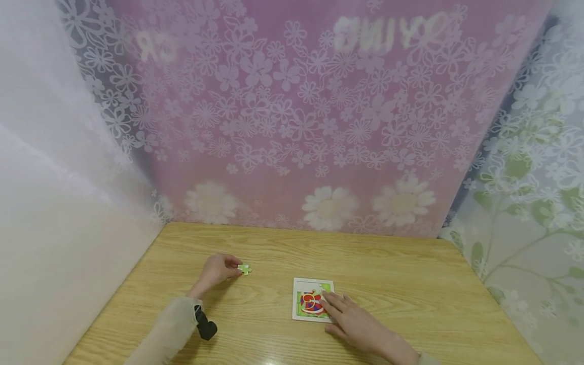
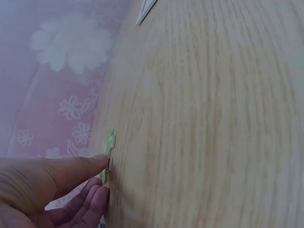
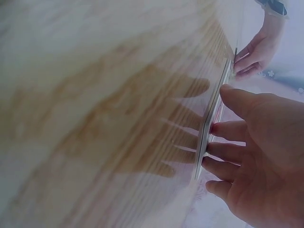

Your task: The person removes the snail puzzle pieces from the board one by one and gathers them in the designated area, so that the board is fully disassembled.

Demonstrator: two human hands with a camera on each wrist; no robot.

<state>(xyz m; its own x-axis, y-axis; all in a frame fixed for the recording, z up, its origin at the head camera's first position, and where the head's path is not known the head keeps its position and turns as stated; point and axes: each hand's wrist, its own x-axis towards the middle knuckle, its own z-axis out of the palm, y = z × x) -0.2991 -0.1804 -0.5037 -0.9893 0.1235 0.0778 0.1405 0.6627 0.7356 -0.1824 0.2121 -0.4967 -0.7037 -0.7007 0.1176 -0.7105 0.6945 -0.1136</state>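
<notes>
A green jigsaw piece (image 1: 245, 269) is pinched between the thumb and fingers of my left hand (image 1: 220, 271), low over the left part of the table. In the left wrist view the same jigsaw piece (image 2: 109, 147) appears edge-on at the thumb tip. Right of it lies a square puzzle board (image 1: 293, 304) with a white rim and a red, blue and green picture; a pale area shows along its top. My right hand (image 1: 358, 322) rests over the board's right side, fingers extended onto the picture. From the right wrist, the fingertips meet the edge of the puzzle board (image 3: 205, 137).
The wooden table (image 1: 255, 324) runs back to a pink flowered curtain (image 1: 292, 126). A plain white panel (image 1: 68, 177) borders it on the left, a leaf-patterned panel (image 1: 538, 203) on the right. A black strap device (image 1: 204, 323) sits on the left wrist.
</notes>
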